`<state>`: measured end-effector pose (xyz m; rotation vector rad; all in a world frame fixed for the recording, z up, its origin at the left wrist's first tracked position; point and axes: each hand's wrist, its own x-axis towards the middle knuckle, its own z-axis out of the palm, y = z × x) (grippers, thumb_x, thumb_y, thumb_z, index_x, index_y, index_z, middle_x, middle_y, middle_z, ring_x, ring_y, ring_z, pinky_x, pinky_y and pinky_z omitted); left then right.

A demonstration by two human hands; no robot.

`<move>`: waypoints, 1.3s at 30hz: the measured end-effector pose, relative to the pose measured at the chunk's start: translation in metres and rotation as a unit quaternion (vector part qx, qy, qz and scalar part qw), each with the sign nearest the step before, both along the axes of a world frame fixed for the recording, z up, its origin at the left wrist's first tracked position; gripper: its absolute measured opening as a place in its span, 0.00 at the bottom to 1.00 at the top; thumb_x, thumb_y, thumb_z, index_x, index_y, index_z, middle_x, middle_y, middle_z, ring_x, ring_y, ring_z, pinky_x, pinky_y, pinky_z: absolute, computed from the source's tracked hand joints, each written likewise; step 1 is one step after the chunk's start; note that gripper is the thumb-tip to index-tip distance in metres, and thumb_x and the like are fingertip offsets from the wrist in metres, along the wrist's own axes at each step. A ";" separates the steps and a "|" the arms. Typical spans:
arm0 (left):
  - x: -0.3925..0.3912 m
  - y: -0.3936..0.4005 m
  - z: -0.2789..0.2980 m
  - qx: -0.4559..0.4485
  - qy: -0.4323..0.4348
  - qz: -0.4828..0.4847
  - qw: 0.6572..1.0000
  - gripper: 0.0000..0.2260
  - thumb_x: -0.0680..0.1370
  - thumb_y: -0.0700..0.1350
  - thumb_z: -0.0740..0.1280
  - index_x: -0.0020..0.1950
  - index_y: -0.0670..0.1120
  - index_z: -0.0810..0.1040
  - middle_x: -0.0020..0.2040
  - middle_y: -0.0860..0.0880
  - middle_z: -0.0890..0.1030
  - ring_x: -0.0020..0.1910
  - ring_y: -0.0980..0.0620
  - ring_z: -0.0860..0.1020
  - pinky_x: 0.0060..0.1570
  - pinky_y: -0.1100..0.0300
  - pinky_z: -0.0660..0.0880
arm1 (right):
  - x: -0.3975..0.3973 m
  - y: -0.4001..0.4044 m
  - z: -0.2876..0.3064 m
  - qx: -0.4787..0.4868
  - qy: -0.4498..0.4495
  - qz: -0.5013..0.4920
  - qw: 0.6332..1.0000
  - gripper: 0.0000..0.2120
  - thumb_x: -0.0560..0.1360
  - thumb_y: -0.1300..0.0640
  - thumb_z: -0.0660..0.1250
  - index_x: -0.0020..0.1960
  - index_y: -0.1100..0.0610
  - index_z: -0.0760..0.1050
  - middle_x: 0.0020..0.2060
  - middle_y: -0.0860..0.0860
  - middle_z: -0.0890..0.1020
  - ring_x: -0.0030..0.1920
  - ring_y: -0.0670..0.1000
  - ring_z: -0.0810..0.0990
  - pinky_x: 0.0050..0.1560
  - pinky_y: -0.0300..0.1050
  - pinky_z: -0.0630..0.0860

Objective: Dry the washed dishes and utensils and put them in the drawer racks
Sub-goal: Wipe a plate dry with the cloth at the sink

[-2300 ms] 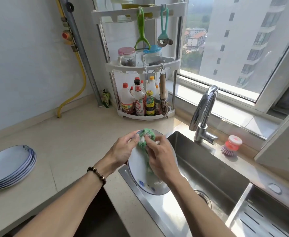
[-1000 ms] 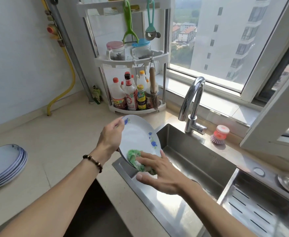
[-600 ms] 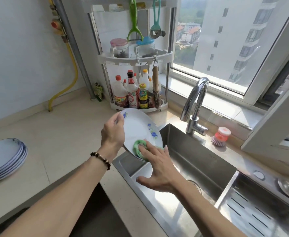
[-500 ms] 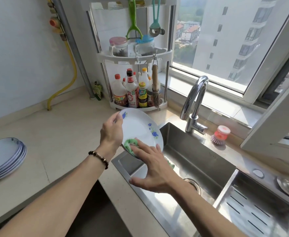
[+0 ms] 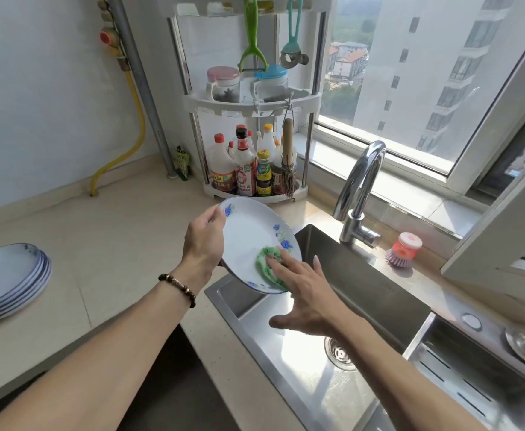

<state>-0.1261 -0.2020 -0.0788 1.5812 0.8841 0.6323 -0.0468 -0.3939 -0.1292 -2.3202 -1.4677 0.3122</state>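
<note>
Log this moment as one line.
left hand: grips plate rim | right hand: presses green cloth on plate | over sink

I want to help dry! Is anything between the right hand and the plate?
Yes. A green cloth lies between the right hand and the flowered plate; straight fingers press it on the plate's lower right. The left hand grips the rim directly.

One camera sits on the person's head. It looks forward and down, close over the sink [image 5: 332, 384] and countertop [image 5: 105, 244].
</note>
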 end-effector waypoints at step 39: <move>-0.014 -0.035 0.011 -0.076 -0.053 0.033 0.995 0.13 0.77 0.44 0.59 0.56 0.56 0.77 0.56 0.47 0.82 0.55 0.42 0.81 0.52 0.41 0.82 | -0.006 0.008 -0.010 0.060 -0.056 -0.057 0.995 0.45 0.73 0.72 0.60 0.80 0.38 0.52 0.81 0.44 0.54 0.78 0.47 0.60 0.75 0.56 0.30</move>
